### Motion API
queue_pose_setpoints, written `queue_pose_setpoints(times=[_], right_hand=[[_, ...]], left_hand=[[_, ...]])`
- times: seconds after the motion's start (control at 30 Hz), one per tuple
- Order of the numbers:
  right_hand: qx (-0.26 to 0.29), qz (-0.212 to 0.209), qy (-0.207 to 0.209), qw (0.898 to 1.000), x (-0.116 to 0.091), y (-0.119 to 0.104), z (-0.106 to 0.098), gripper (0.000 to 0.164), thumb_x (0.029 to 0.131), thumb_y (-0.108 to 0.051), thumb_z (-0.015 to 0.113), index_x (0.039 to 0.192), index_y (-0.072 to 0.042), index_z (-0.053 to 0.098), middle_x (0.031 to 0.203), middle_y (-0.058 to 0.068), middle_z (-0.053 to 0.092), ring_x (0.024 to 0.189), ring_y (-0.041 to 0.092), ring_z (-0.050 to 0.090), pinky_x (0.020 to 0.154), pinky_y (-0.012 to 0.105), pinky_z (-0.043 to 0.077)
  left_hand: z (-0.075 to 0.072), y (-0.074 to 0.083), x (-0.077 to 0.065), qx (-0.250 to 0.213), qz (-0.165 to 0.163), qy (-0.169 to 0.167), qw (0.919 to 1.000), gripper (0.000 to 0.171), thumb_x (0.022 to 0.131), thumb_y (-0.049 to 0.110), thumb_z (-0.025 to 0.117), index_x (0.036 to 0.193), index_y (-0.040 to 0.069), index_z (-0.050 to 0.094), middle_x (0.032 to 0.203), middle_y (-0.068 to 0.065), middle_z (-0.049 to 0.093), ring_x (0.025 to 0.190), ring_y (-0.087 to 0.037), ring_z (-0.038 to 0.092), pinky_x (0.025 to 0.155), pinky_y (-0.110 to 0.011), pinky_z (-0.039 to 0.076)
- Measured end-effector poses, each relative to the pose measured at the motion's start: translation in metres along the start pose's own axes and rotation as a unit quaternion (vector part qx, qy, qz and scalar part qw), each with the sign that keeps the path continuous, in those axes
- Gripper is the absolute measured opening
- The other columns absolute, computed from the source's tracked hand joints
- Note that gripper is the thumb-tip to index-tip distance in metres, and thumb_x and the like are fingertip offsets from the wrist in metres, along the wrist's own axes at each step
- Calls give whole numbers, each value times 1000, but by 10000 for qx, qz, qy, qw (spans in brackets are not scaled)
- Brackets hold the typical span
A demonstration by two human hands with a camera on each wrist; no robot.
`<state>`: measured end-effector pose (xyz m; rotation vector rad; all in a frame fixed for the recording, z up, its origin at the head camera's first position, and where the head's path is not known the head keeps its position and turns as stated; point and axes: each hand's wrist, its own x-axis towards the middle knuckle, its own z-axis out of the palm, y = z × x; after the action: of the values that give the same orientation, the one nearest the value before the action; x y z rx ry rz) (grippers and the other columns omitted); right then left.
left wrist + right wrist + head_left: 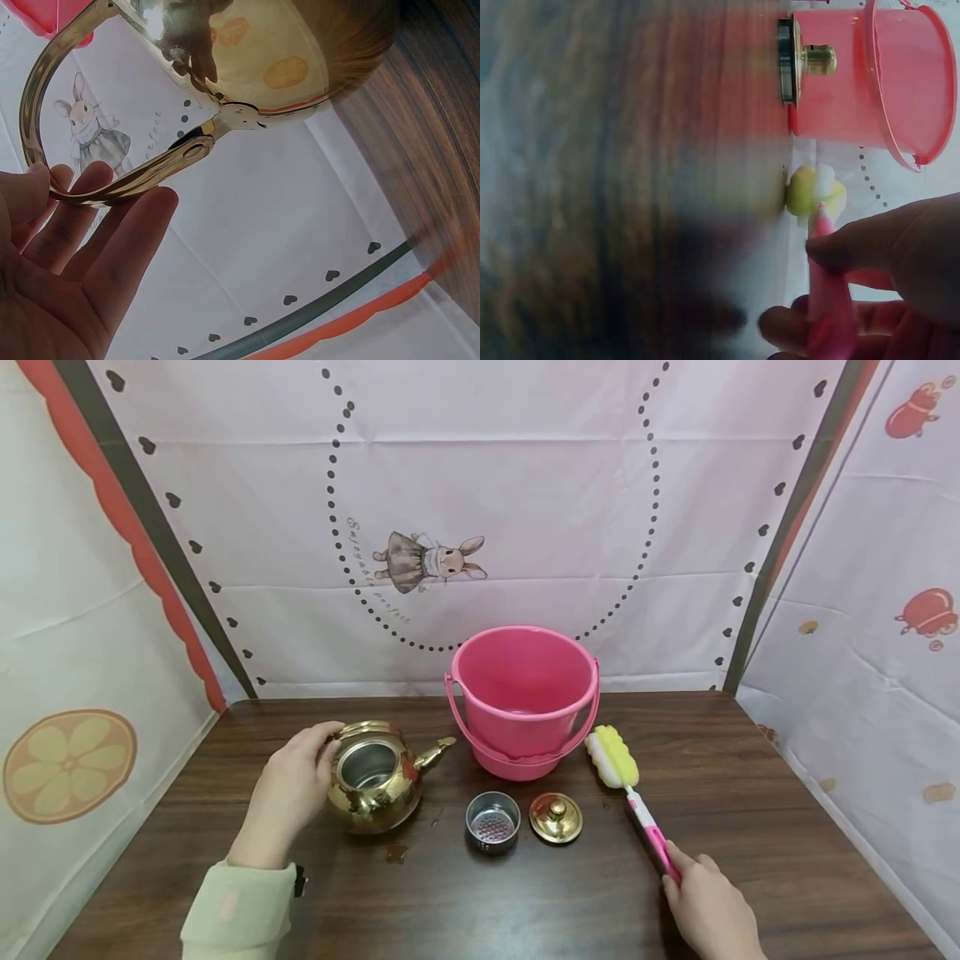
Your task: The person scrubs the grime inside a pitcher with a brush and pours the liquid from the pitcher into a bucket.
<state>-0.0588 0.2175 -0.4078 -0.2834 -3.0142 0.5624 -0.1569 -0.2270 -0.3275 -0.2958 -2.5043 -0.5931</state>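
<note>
A shiny gold teapot [375,810] stands lidless at the left of the table, its spout pointing right. My left hand [296,781] is at its handle; in the left wrist view the thumb and fingers curl round the gold handle [112,196]. With my right hand [711,906] I grip the pink handle [831,307] of a sponge brush. The brush's yellow and white sponge head [615,757] lies near the bucket, pointing away from me. Between teapot and brush sit a small metal strainer [492,821] and the gold lid [556,818], knob up.
A pink bucket [517,735] stands at the back middle, its handle hanging down in front. Small water drops [397,853] wet the dark wooden table [465,910] by the teapot. Printed cloth [525,510] hangs behind the table and along both sides.
</note>
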Motion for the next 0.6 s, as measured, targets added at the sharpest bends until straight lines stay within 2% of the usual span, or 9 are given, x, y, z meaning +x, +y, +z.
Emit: queue_pose_setpoints(times=[0.33,0.6], right_hand=[[-377,-114,-565,9976,7,0,2,53,81,-22,72,127,0,57,98,22,66,84,35,65,58,51,49],[-311,-226,-662,9971,9,3,5,52,79,-24,74,122,1,59,91,16,64,82,29,63,61,50,50]], left_hand=[[-1,1,0,-7,-47,-85,10000,24,95,7,54,117,1,59,106,-21,65,94,-43,62,79,-57,48],[-1,0,0,-6,-20,-50,10000,23,94,7,55,116,1,60,106,-21,65,94,-42,63,78,-57,48]])
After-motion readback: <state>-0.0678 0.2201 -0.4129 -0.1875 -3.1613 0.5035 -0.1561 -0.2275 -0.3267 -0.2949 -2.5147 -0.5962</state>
